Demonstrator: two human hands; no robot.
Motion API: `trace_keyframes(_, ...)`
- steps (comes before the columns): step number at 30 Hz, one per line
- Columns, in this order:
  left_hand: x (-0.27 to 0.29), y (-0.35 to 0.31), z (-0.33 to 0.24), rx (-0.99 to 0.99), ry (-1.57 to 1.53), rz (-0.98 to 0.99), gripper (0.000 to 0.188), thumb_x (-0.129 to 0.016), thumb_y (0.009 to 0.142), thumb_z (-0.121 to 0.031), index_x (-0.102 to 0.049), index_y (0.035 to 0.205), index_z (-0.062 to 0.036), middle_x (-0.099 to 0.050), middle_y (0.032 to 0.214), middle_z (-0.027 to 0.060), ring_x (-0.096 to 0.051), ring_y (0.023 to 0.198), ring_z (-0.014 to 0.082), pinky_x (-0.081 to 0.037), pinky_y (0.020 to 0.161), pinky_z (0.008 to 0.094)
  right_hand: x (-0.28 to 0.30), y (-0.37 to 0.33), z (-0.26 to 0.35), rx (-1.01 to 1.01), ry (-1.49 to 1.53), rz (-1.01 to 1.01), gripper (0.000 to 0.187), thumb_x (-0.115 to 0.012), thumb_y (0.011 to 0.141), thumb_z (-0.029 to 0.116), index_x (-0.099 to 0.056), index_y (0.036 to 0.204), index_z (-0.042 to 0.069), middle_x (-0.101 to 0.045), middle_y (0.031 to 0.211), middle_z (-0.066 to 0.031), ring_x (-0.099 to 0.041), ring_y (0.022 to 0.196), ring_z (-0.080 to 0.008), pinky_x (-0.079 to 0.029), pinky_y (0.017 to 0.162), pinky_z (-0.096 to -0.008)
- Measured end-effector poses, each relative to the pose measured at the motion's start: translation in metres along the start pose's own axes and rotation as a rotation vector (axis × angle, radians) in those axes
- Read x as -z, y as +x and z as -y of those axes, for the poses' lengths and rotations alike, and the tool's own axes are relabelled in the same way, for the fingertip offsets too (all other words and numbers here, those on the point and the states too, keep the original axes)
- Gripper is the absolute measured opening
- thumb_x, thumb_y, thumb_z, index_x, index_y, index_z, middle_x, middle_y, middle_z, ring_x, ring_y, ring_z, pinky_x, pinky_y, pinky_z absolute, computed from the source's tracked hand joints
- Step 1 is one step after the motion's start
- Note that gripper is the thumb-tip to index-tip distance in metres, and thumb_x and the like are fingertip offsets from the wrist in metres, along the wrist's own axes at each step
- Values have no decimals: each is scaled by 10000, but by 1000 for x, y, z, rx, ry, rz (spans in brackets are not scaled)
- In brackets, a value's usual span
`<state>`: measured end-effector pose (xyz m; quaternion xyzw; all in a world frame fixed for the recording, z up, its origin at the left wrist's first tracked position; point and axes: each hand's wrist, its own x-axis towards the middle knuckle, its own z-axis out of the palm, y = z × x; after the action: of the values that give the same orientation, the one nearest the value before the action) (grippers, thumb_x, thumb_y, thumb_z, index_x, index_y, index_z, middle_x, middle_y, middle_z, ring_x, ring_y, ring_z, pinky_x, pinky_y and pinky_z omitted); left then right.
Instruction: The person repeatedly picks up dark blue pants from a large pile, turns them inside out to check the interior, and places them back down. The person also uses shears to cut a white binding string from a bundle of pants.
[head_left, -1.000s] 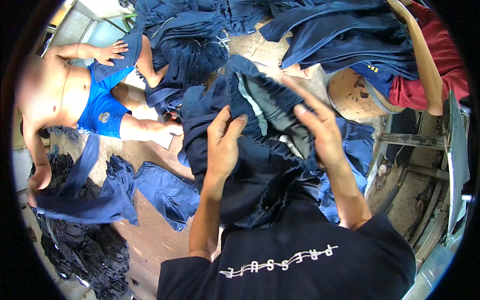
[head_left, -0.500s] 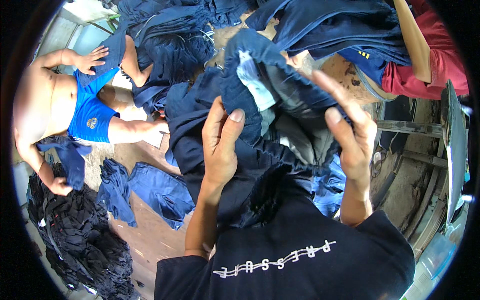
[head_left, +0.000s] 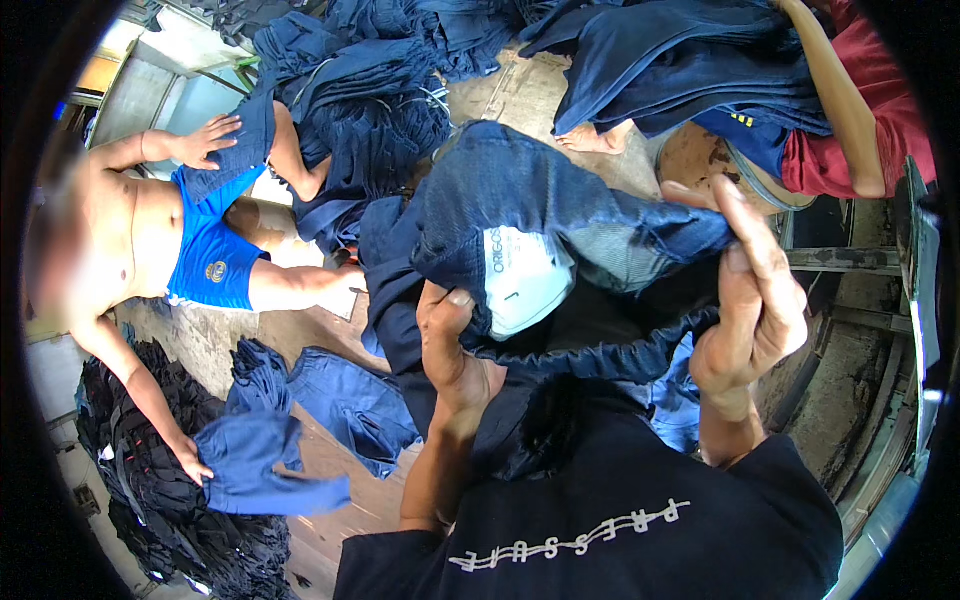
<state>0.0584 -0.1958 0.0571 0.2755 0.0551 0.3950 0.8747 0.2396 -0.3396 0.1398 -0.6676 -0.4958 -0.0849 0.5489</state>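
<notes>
A pair of dark blue denim pants (head_left: 520, 175) with a gathered elastic waistband hangs stretched between my hands, its waist opening facing me. Inside the waist is a white label (head_left: 525, 285) with print on it. My left hand (head_left: 455, 350) grips the waistband at the left, thumb bent over the edge beside the label. At the other end, my right hand (head_left: 750, 310) has the band's corner between thumb and fingers. The lower part of the pants is hidden below the waist. More dark cloth (head_left: 390, 270) lies just beyond my left hand.
On the left a seated co-worker in blue shorts holds a blue garment (head_left: 255, 460) over a black cloth heap (head_left: 150, 430). Blue pants (head_left: 355, 405) lie on the floor. Another person in red has dark pants (head_left: 690, 70) across the lap. Wooden framing (head_left: 850, 262) stands at right.
The waistband is pulled wider, my right hand having moved right and closed on its corner. The label shows more fully. The co-worker's lower hand now holds a blue garment out over the floor.
</notes>
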Motion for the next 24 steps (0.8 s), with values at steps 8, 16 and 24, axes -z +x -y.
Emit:
trace_keyframes(8, 19, -3, 6, 67, -243, -125, 534, -557, 1085, -439, -711, 1372, -16, -738, 1399, 163, -704, 1281, 364, -502, 1171, 542, 0, 8, -4, 172, -4, 62, 389, -398, 1110, -6, -614, 1394, -159, -738, 1167, -385, -785, 1047, -439, -631, 971, -481)
trace_keyframes(16, 29, 1, -6, 0, 141, -542, 472, -485, 1133, -444, -771, 1184, -73, -801, 1214, 112, -780, 1118, 290, -642, 988, 465, -24, 24, 5, 215, 144, 97, 347, -459, 1038, -115, -702, 1285, -127, -774, 1161, -302, -800, 1046, -374, -651, 945, -454)
trace_keyframes(24, 29, 6, 5, 45, -172, -411, 378, -549, 1092, -357, -783, 1128, -62, -818, 1133, 82, -794, 1038, 285, -642, 963, 452, -22, 21, 4, 183, 170, 133, 329, -462, 1068, -81, -714, 1276, -120, -769, 1201, -297, -796, 1065, -387, -644, 951, -452)
